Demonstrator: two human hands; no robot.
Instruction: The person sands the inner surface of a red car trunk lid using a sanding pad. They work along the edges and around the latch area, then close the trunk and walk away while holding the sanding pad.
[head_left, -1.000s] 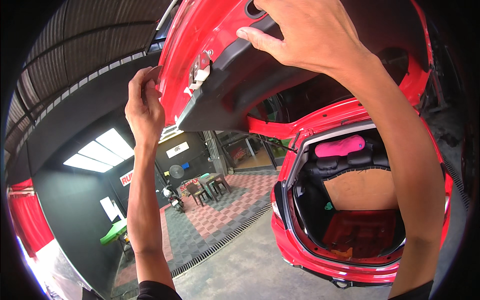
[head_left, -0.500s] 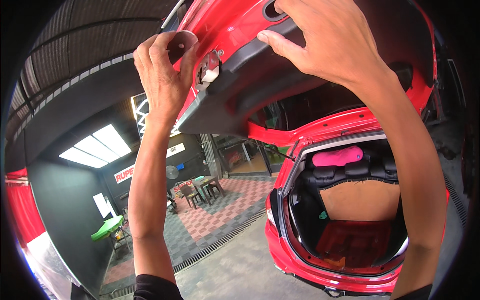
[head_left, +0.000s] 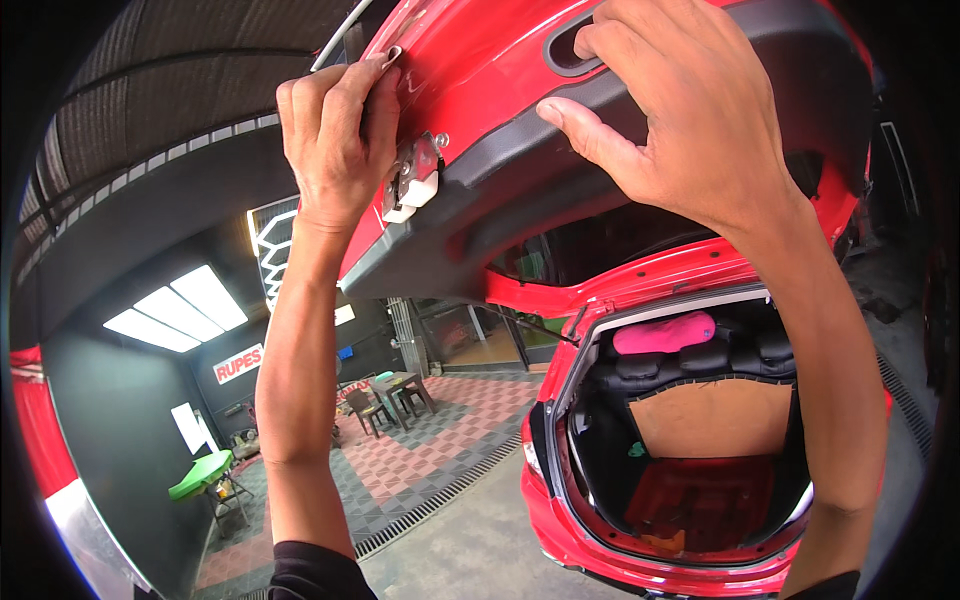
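On my feed the right hand [head_left: 690, 120] is nearest, thumb spread wide, fingertips at the handle recess [head_left: 562, 45] — how firmly they hook I can't tell; a loose hold could slip. The left hand [head_left: 335, 135] pinches a small folded piece [head_left: 393, 56] at the red edge of the tailgate [head_left: 470, 60]; trapped grit might scratch the paint. The latch [head_left: 415, 182] sits beside that wrist — straying skin could scrape. Beyond, the open boot [head_left: 705, 490] could catch anything dropped.

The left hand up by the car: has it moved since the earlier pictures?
Yes. Judged against the latch on the raised red tailgate, the left hand has moved up and to the right in the view.
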